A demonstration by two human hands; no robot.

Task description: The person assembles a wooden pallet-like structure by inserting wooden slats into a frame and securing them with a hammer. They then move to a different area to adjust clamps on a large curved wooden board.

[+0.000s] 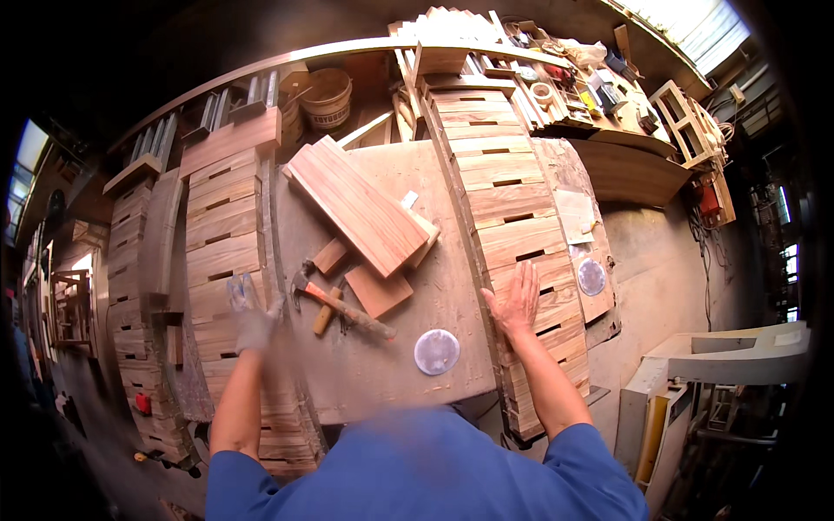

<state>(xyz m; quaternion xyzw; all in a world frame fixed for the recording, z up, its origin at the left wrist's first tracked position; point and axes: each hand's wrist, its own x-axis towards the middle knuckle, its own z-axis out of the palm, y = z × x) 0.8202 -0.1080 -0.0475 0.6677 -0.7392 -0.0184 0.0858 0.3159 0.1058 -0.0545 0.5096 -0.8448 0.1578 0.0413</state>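
Wood blocks [514, 233] line up in a row under my right grip [519, 300], which is spread flat, holding nothing; my gloved left grip [252, 317], also open, is at the left row [219, 254]; from afar I see a hammer [356, 316] between them on the desk [465, 365]

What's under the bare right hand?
A row of light-brown slotted wooden planks lies under the right hand; the patch beneath its palm and fingers is covered, so any slot there can't be seen.
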